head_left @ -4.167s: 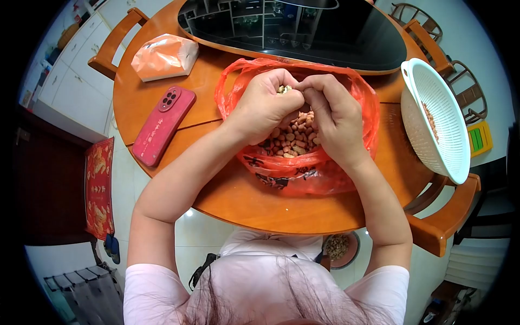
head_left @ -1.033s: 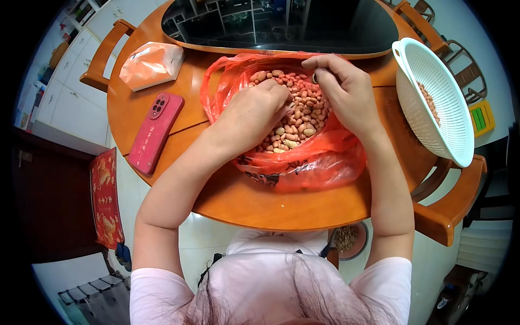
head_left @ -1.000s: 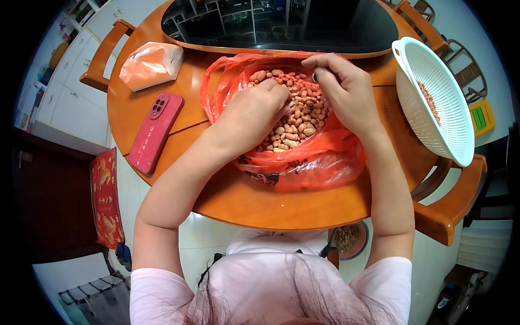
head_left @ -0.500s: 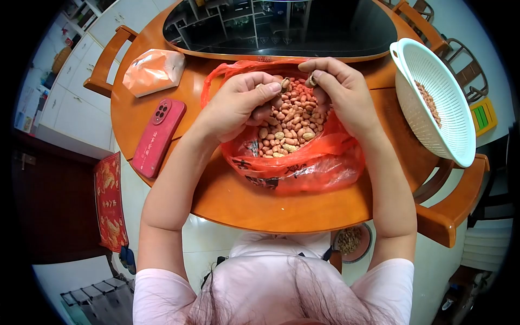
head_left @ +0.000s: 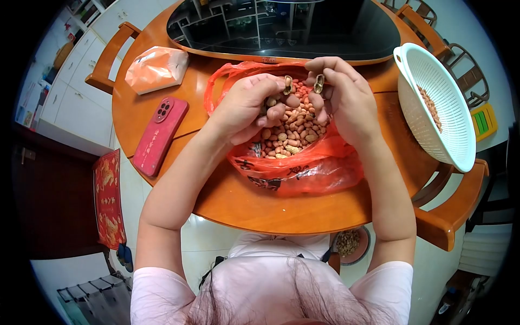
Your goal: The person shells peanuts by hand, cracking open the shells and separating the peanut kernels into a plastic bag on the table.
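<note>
One round basin [head_left: 368,242] is sitting on the floor below the near edge of the wooden table [head_left: 281,216], holding brownish pieces too small to make out. On the tabletop, a red plastic bag [head_left: 309,177] is lying open, with peanuts [head_left: 295,132], mostly shelled, filling it. Above them, apart from each other, the left hand [head_left: 246,104] is pinching a cracked shell [head_left: 288,84] at its fingertips, and the right hand [head_left: 351,100] is gripping an open shell half [head_left: 319,83], its hollow showing. I cannot tell what the left's lower fingers are cupping. A red phone [head_left: 161,135] is lying left of the bag; a white colander [head_left: 422,127] is standing on the right, holding more nuts [head_left: 430,108]. Farther off, an orange-and-white packet [head_left: 157,69] is resting near a dark glass panel [head_left: 281,32].
</note>
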Tool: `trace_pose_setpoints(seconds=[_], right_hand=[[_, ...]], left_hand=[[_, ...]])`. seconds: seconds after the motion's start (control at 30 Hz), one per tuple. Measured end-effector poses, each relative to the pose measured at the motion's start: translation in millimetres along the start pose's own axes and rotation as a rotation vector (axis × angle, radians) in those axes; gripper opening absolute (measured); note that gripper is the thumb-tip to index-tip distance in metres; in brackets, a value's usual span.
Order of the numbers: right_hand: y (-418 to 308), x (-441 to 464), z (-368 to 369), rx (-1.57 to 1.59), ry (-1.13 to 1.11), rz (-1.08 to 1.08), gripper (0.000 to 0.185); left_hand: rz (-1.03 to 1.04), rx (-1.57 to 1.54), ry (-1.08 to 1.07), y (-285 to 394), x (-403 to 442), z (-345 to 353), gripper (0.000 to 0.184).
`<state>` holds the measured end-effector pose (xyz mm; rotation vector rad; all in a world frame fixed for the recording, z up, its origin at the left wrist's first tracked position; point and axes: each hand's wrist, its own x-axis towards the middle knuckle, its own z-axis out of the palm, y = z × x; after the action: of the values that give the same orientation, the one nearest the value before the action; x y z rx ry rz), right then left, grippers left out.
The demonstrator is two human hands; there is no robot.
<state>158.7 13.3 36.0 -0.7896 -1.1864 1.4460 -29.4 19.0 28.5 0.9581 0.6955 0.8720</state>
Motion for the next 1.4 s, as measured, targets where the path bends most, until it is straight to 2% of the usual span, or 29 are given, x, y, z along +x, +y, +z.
trace_pose_setpoints(seconds=[0.03,0.13,0.17,0.27,0.33,0.5,0.9,1.0,1.17,1.27,1.37,1.4], right_hand=[[2.2,1.7,-1.2,0.092,-0.017,-0.002,0.022],[-0.2,1.1,2.5,0.012,0.023,0.082,0.024],[-0.5,-2.2,4.1,-0.191,-0.025,0.011,0.026],[18.9,1.7,1.7,-0.488,-0.126,-0.307,0.027],[16.7,-1.0,5.2,-0.546,-0.079,-0.296,0.023],[17.8,-1.4,3.5,-0.663,-0.008,-0.301,0.016],[13.2,-5.3,12.8,-0.982,0.033,-0.734,0.013],[18.0,-2.2,9.8,-0.965,0.042,-0.764,0.014],[13.0,0.7,-0.8,-0.751,0.081,-0.499,0.024],[4.1,0.4,-2.8,-0.547,0.077,-0.298,0.028],[-0.6,0.9,-3.8,-0.333,0.096,-0.094,0.025],[-0.3,0.1,-1.8,-0.343,0.080,-0.162,0.025]], left_hand=[[0.007,-0.014,0.016,0.8,0.0,1.1,0.016],[0.000,-0.005,0.030,-0.5,-0.1,0.5,0.016],[0.006,-0.022,0.014,-1.1,-0.1,-0.2,0.015],[0.020,-0.033,0.006,-2.4,-1.2,-0.3,0.013],[0.026,0.010,0.049,-2.6,-2.1,3.3,0.011],[0.032,-0.011,-0.025,-5.5,0.0,-3.5,0.011],[0.049,-0.048,-0.045,-8.9,-0.7,-3.2,0.013],[0.035,-0.045,-0.013,-7.8,-0.8,-2.3,0.013],[0.016,-0.148,-0.122,-2.6,3.1,-11.6,0.018],[0.003,-0.243,0.056,2.4,-1.3,1.2,0.025],[-0.067,-0.291,0.088,0.3,-1.5,1.7,0.035],[-0.075,-0.296,0.047,-0.9,-1.4,1.2,0.038]])
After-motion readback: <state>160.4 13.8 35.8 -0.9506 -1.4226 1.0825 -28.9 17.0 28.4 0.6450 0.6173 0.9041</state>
